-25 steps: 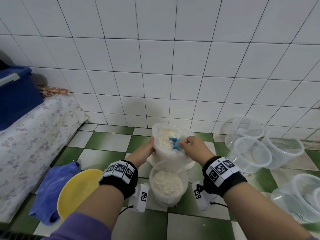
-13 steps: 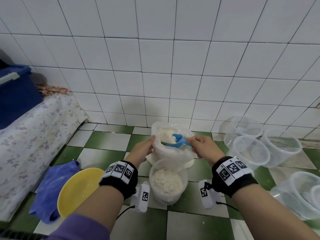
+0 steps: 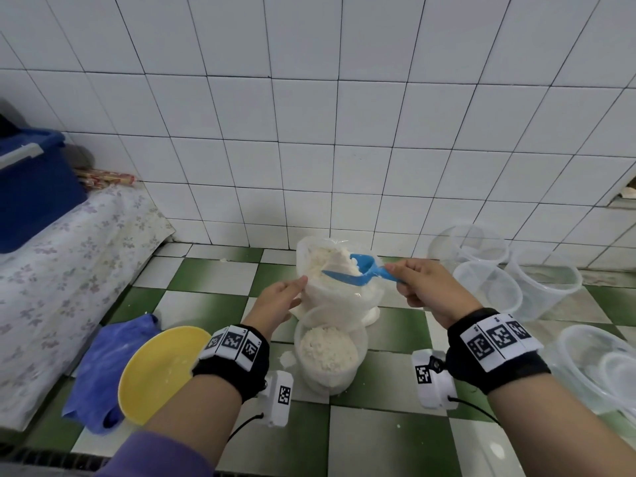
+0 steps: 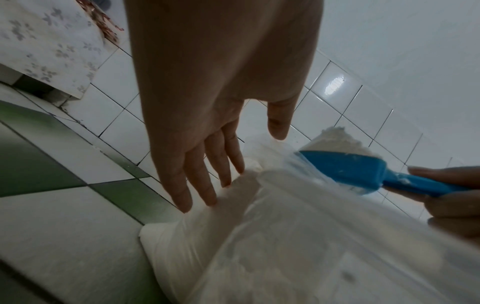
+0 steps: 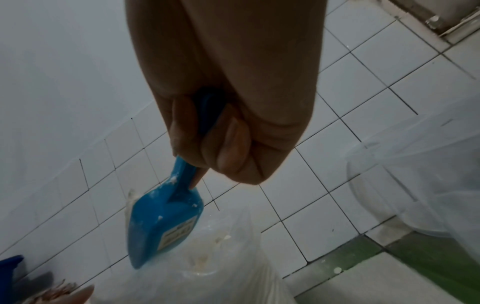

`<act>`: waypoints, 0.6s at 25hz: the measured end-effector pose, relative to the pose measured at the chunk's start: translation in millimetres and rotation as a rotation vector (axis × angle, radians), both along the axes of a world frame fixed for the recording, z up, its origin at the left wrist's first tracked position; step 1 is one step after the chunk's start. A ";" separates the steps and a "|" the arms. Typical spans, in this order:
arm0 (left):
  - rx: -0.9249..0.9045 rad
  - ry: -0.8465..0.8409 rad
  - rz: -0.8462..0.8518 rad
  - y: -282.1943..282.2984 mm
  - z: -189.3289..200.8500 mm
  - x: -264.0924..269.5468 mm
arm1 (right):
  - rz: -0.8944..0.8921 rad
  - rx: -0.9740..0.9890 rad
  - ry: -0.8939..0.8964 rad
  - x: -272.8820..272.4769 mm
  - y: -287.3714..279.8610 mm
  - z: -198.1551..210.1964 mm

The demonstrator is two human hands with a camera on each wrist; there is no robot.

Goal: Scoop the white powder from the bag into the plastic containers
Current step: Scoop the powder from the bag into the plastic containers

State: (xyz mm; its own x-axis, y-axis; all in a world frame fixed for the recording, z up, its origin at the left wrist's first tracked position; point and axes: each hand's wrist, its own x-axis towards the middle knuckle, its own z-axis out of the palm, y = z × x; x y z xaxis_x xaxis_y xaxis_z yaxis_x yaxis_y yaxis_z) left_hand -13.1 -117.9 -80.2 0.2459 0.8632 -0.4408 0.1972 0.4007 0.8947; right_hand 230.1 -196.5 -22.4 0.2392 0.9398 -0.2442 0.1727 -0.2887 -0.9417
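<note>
Powder heaped in a blue scoop [image 3: 358, 270], centre of the head view, above the soft clear bag [image 3: 339, 297]; a part-filled container [image 3: 328, 356] stands just below. Right hand [image 3: 426, 287] grips the handle; left hand [image 3: 275, 304], fingers straight, steadies the bag's side.

Left wrist view: the loose heap looks likely to spill if tilted.

Right wrist view: a label under the scoop, unreadable.

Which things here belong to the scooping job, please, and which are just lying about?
In the job: bag, scoop in right hand, left hand steadying bag, filled tub, empty tubs.
Lying about: yellow bowl, blue cloth, blue crate.
</note>
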 end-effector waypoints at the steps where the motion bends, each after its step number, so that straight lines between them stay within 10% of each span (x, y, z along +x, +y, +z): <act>1: 0.004 -0.009 0.002 -2.4 -1.9 -1.6 | 0.016 0.006 -0.002 0.4 -4.7 2.4; 15: 0.030 -0.014 -0.018 -32.0 -16.1 -11.1 | 0.195 -0.084 -0.042 -12.0 -62.8 -2.7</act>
State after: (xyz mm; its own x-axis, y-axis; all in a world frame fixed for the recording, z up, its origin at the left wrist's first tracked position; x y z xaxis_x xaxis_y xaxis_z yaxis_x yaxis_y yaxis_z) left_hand -24.2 -149.9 -96.4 0.2677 0.8715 -0.4110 0.1913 0.3699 0.9091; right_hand 218.1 -259.3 -25.1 0.0660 0.9459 -0.3175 0.2718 -0.3233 -0.9064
